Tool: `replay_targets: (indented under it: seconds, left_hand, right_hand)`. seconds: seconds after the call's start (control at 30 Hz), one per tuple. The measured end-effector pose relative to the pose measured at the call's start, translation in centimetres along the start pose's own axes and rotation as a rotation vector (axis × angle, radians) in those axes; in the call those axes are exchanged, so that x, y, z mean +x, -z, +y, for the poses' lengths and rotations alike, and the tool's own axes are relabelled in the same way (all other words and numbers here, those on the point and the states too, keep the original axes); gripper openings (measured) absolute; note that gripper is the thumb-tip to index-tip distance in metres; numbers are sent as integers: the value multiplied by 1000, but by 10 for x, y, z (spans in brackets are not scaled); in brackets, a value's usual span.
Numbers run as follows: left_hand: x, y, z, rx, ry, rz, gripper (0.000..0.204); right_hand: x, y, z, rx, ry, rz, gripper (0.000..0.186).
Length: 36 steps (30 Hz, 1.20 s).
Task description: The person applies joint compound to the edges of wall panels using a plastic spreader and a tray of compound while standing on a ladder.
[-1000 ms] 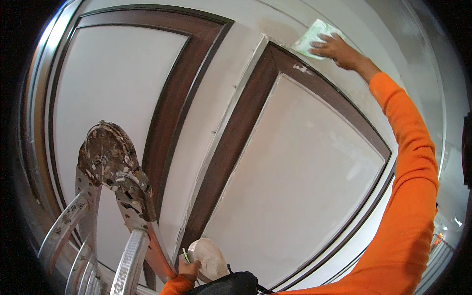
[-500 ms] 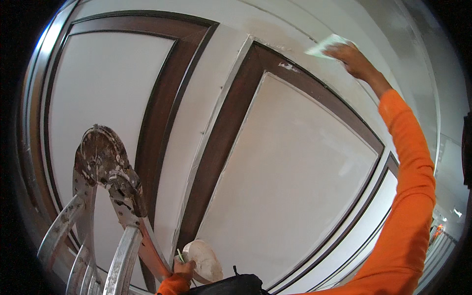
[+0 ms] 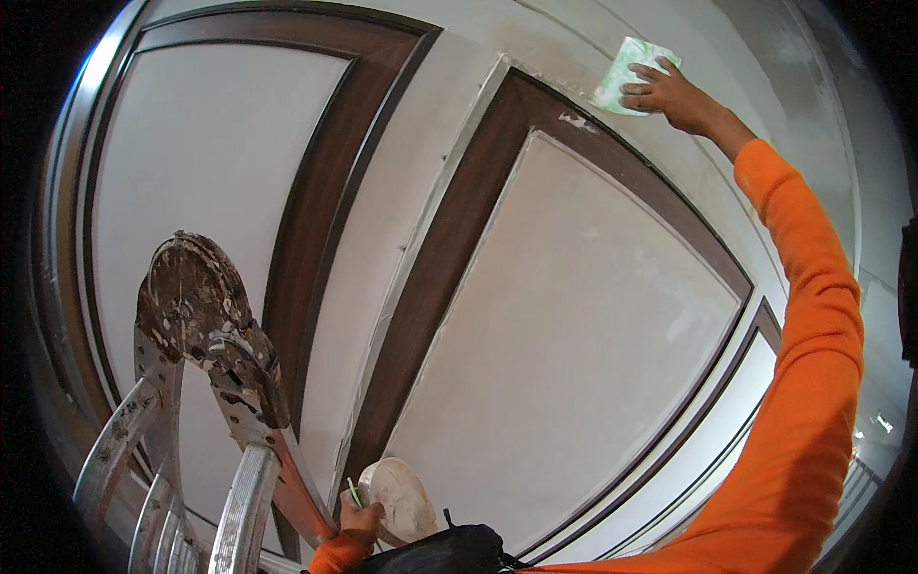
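My right hand (image 3: 672, 96) reaches up in an orange sleeve and presses a pale green sheet (image 3: 626, 72), perhaps sandpaper, flat against the white wall just above the dark brown window frame (image 3: 459, 239). A white smear (image 3: 579, 121) marks the brown frame just left of the hand. Low in the picture my left hand (image 3: 360, 518) grips a thin green-handled tool (image 3: 353, 493), next to a white shoe (image 3: 402, 497).
A paint-spattered metal stepladder (image 3: 206, 335) rises at lower left. Two large frosted panes sit in brown frames, with a white strip of wall (image 3: 402, 191) between them. A dark bag (image 3: 440, 553) is at the bottom edge.
My right hand with the green sheet has slid along the wall above the frame, from the right back toward the left.
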<state>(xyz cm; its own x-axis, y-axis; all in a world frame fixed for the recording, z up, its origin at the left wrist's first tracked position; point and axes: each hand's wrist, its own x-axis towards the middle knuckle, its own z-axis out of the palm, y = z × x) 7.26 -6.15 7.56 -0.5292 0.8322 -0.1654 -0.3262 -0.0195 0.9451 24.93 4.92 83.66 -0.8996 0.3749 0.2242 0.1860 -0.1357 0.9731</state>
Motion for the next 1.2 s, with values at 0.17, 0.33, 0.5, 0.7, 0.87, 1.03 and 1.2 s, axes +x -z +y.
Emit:
replay_targets:
  seconds: [0.17, 0.33, 0.5, 0.7, 0.87, 1.03, 1.2]
  left_hand:
    - [6, 1, -2, 84, -5, -1, 44]
    - [1, 0, 5, -22, 76, -4, 46]
    - [0, -1, -6, 18, -12, 43, 48]
    - [18, 3, -33, -13, -4, -3, 50]
    - [3, 1, 8, 140, 18, 41, 50]
    - [23, -3, -32, -111, -47, 18, 52]
    - [2, 0, -4, 54, 3, 13, 51]
  right_hand:
    - [-23, 8, 24, 24, -140, 24, 58]
    - [18, 10, -6, 151, -144, 260, 63]
    - [23, -7, -17, 120, -113, 227, 65]
    - [-48, -27, 10, -46, -123, -64, 60]
    - [-21, -7, 5, 53, -223, 243, 59]
    - [63, 13, -10, 74, -148, 370, 66]
    - [57, -17, -26, 9, -95, 305, 79]
